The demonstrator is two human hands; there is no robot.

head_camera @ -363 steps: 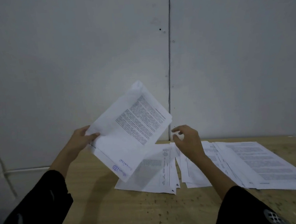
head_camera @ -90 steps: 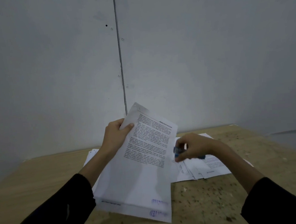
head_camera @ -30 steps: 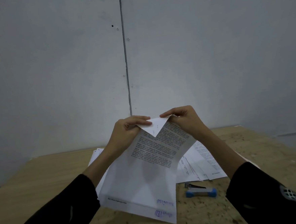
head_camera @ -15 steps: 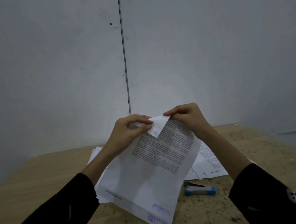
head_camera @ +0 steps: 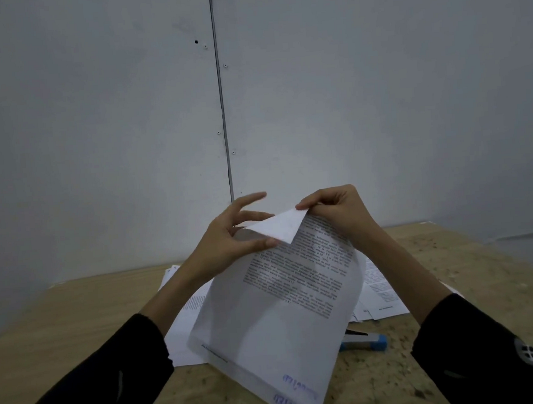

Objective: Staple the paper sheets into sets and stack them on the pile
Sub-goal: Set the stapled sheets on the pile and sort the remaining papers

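Note:
I hold a set of printed paper sheets [head_camera: 276, 321] up above the table, tilted, with blue ink marks at its lower corner. Its top corner is folded down into a white triangle. My left hand [head_camera: 230, 245] presses the fold with the thumb, its other fingers spread. My right hand [head_camera: 338, 212] pinches the sheets at the top edge beside the fold. A blue and silver stapler [head_camera: 365, 341] lies on the table under the set's right edge, partly hidden. Loose printed sheets [head_camera: 378, 291] lie spread behind the set.
The wooden table [head_camera: 77, 316] is speckled with dark marks and reaches to a grey wall [head_camera: 128, 132] with a vertical seam. More sheets [head_camera: 181, 305] show under my left forearm. Black sleeves cover both arms.
The fingers of my left hand have lifted and spread while the thumb stays on the folded corner. The set has shifted slightly right and lower.

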